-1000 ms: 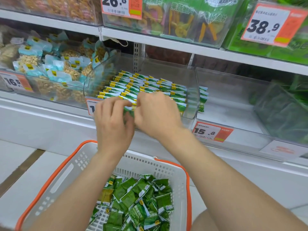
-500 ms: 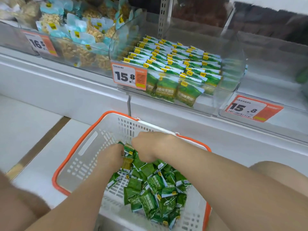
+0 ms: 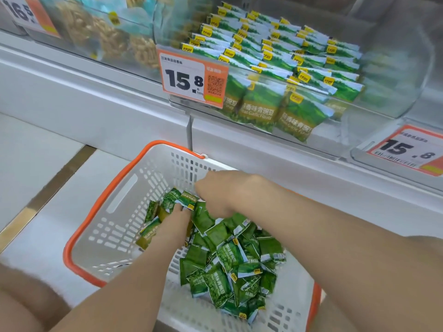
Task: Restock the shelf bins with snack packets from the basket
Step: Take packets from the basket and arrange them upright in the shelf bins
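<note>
A white basket with an orange rim (image 3: 119, 188) stands on the floor below the shelf. A loose heap of green snack packets (image 3: 230, 264) lies in it. My left hand (image 3: 173, 222) is sunk among the packets at the heap's far end, its fingers hidden under them. My right hand (image 3: 223, 190) hovers right beside it, fingers curled down onto a packet (image 3: 189, 197) at the top of the pile. Above, a clear shelf bin (image 3: 383, 75) holds neat rows of the same green packets (image 3: 275, 51).
An orange price tag reading 15.8 (image 3: 191, 80) hangs on the bin's front. Another 15.8 tag (image 3: 407, 149) marks the bin to the right. A bin of nut packets (image 3: 107, 37) sits to the left. White shelf base and tiled floor surround the basket.
Both hands left the shelf bin and dropped into the basket. My view tilted down and closer. The hands now dig deeper among the packets at the heap's far end.
</note>
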The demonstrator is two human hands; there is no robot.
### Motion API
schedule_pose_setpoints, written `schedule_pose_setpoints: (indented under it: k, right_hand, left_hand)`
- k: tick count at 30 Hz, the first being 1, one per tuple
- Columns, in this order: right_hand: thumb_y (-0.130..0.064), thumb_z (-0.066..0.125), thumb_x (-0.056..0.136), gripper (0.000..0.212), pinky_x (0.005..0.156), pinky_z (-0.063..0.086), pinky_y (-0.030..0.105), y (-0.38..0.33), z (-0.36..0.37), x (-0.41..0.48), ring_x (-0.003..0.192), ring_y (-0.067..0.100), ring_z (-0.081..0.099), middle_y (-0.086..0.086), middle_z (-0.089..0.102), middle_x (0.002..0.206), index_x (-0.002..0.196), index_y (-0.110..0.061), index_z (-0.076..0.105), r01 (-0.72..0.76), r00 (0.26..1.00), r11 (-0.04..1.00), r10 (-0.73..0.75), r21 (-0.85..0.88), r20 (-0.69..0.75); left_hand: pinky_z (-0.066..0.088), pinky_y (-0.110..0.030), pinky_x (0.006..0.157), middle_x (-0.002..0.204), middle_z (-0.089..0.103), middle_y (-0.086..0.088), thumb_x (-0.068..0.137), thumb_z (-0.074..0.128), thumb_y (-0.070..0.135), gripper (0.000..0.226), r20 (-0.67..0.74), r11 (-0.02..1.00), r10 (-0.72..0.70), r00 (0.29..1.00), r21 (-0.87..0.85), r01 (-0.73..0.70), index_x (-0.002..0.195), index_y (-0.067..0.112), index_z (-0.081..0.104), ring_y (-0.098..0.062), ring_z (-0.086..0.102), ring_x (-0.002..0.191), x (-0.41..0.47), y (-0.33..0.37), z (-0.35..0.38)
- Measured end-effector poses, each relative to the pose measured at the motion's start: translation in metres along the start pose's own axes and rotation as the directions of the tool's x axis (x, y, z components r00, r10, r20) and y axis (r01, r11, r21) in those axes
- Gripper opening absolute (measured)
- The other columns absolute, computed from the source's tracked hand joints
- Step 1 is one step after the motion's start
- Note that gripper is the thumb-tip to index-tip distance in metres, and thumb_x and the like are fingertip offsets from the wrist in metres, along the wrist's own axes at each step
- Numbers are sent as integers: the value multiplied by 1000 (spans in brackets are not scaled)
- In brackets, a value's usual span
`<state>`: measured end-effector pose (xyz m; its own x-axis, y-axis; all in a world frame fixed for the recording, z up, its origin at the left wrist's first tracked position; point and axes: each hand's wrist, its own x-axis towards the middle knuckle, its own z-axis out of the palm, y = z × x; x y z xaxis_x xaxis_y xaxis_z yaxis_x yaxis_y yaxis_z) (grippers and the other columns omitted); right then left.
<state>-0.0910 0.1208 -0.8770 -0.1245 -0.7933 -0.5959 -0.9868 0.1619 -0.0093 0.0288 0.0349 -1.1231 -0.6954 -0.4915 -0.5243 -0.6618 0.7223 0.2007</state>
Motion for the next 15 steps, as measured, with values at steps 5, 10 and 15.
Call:
schedule_pose_setpoints:
  k: [5,10,15]
  right_hand:
    - [-10,49,97,27,50,36,28,11,-5,-3,63,15,47,0,43,82,74,-20,39,-37,999,999,38,9,-7]
    - [-14,47,99,27,57,41,30,22,-21,-17,76,21,58,4,51,101,123,-17,60,-57,995,998,60,40,-78]
    - [-9,52,98,38,72,49,36,29,-28,-45,110,29,59,11,59,124,135,-15,59,-30,989,996,42,83,-139]
  left_hand:
    - [47,-44,99,127,57,-2,93,75,24,26,-80,986,-25,997,160,37,118,25,70,-31,48,121,0,1,-16]
    - [46,-41,87,102,69,-5,98,68,30,10,-189,994,-62,980,-96,45,103,22,66,-32,59,107,-10,20,-45]
    - [53,-35,73,85,71,-3,90,79,30,18,-218,777,-78,973,-625,-77,95,18,67,-27,68,83,-34,46,-104]
